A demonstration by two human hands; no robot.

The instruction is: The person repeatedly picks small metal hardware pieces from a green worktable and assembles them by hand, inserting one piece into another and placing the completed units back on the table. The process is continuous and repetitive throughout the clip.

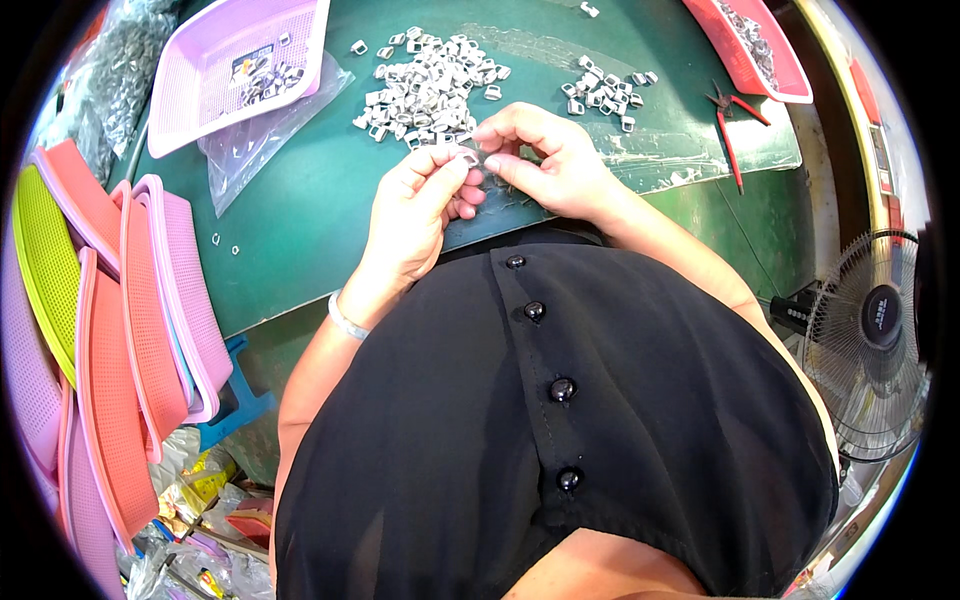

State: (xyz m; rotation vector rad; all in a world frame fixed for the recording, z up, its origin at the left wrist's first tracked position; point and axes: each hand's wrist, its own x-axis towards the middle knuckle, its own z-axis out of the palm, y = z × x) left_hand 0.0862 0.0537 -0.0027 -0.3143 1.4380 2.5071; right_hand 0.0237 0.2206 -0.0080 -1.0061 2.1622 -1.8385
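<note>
Near the front edge of the green table, my two hands meet, fingertips almost touching. My left hand [412,208] is closed, pinching a small silvery metal loop [469,158] between thumb and forefinger. Thumb and forefinger of my right hand [555,165] curl toward that loop; whatever lies between them is too small to make out. Just beyond my hands spreads a large heap of small silver metal loops [425,85]. A smaller group of similar loops [602,92] lies to its right.
Red-handled pliers [729,135] lie at right, below a pink basket [787,75] of metal pieces. A lilac basket [190,95] with loops rests on a clear plastic bag [240,165] at left. Stacked plastic baskets [120,370] stand left of the table [290,240]; a fan [880,318] stands right.
</note>
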